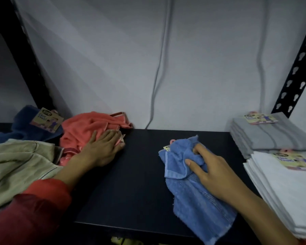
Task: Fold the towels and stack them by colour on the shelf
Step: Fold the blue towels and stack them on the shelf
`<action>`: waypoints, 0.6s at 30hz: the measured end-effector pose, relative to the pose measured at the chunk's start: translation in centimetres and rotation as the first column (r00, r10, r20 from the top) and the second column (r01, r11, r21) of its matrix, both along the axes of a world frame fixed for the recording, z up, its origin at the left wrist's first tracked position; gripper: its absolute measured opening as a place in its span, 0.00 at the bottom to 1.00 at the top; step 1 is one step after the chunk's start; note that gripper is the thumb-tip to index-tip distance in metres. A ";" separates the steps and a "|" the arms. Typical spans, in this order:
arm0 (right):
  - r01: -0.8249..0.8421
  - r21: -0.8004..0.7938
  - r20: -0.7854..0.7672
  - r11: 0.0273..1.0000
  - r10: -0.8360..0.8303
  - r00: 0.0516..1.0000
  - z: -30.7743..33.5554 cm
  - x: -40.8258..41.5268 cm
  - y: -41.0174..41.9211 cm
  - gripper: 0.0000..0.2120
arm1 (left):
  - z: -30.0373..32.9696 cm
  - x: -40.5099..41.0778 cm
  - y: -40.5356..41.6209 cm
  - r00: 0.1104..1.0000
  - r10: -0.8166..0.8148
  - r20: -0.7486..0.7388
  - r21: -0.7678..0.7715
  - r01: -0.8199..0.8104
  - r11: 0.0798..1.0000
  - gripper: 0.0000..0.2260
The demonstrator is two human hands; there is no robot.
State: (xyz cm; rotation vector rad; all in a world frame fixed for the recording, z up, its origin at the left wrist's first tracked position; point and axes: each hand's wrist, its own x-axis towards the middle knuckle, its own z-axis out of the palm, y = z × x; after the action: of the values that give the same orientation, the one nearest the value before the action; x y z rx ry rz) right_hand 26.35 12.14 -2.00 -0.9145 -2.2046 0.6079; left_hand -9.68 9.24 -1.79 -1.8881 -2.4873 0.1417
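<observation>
A light blue towel (189,188) lies rumpled on the dark shelf (131,174), its lower end hanging over the front edge. My right hand (212,171) grips its bunched upper part, fingers curled into the cloth. My left hand (102,149) rests with fairly straight fingers on the edge of a crumpled coral towel (88,128) at the left. Beside it lie a beige towel (19,167) and a dark blue towel (26,128) with a card label. At the right stand a folded grey stack (272,137) and a folded white stack (286,191).
Black slotted uprights (297,68) frame the shelf at left and right. Two grey cables (159,68) run down the white back wall. Bare shelf lies between my hands. Something yellow (124,241) shows below the front edge.
</observation>
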 end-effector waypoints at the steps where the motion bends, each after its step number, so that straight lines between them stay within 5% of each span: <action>1: 0.001 -0.005 0.003 1.000 -0.001 1.000 0.0 0.0 0.0 0.07 | -0.1 -0.9 -0.4 1.000 0.014 -0.002 0.004 -0.014 1.000 0.31; 8: 0.043 -0.052 -0.092 0.998 -0.048 0.995 0.9 0.0 -0.1 0.09 | 1.1 -1.1 -1.8 0.996 0.067 0.058 0.026 -0.068 0.997 0.34; 11: 0.135 0.040 -0.158 0.990 -0.127 0.979 1.4 0.1 0.4 0.07 | 2.4 3.4 -2.3 0.990 -0.072 0.118 0.198 0.047 0.979 0.36; 15: 0.236 0.122 -0.185 0.964 -0.212 0.960 2.3 0.4 0.8 0.07 | 4.4 12.2 -3.7 0.752 -0.453 0.478 0.457 0.228 0.860 0.28; 18: 0.225 0.040 -0.298 0.974 -0.203 0.933 3.6 1.0 0.6 0.10 | 4.5 17.2 -3.7 0.656 -0.551 0.515 0.575 0.212 0.790 0.24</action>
State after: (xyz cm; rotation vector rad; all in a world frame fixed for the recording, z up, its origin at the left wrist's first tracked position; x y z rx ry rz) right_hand 27.36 12.71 1.55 -0.9457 -1.8225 0.5175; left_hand 7.48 5.51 2.74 -2.4418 -1.9768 -1.2469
